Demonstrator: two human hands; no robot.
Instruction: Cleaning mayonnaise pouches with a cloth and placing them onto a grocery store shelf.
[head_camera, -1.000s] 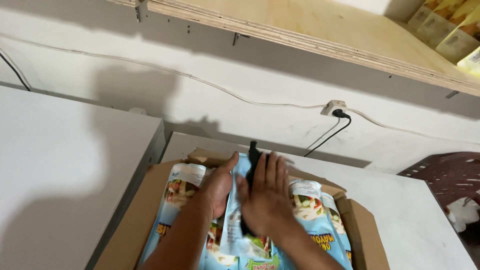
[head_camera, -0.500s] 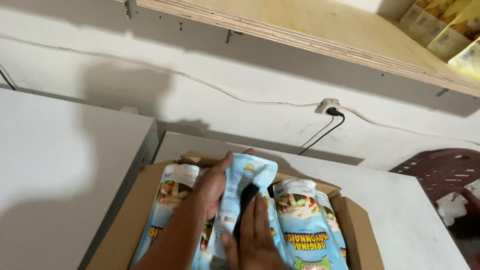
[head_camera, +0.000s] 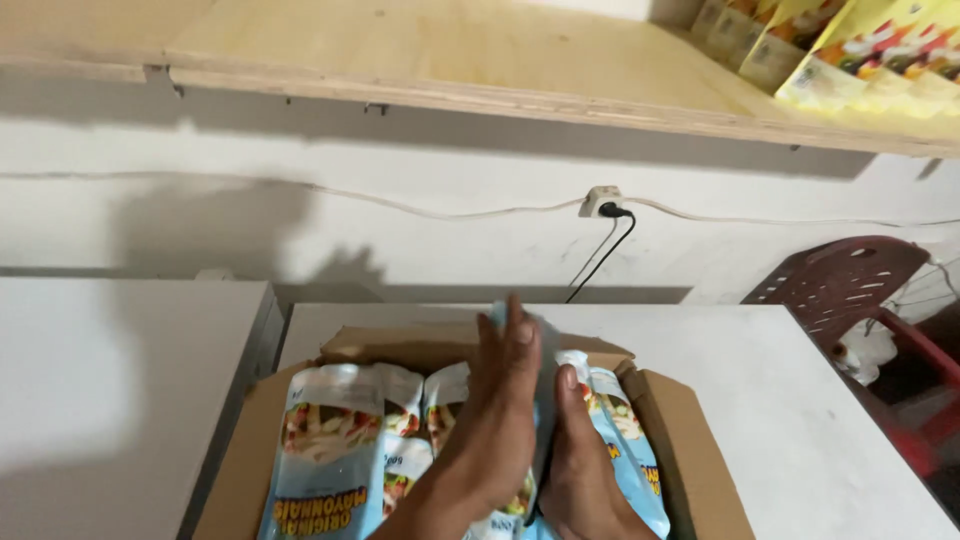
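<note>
An open cardboard box on a white table holds several light-blue pouches with food pictures on them. My left hand and my right hand press flat against the two sides of one upright blue pouch, held between the palms over the middle of the box. Only the pouch's top edge and a thin strip show between the hands.
A white table carries the box, and another white surface lies to the left. On the wall are a socket with a black plug and a cable. A wooden shelf overhead holds yellow packages. A dark red plastic chair stands right.
The pouch has been turned edge-on between both palms, and the hands now stand more upright. The camera tilted up, showing more of the shelf.
</note>
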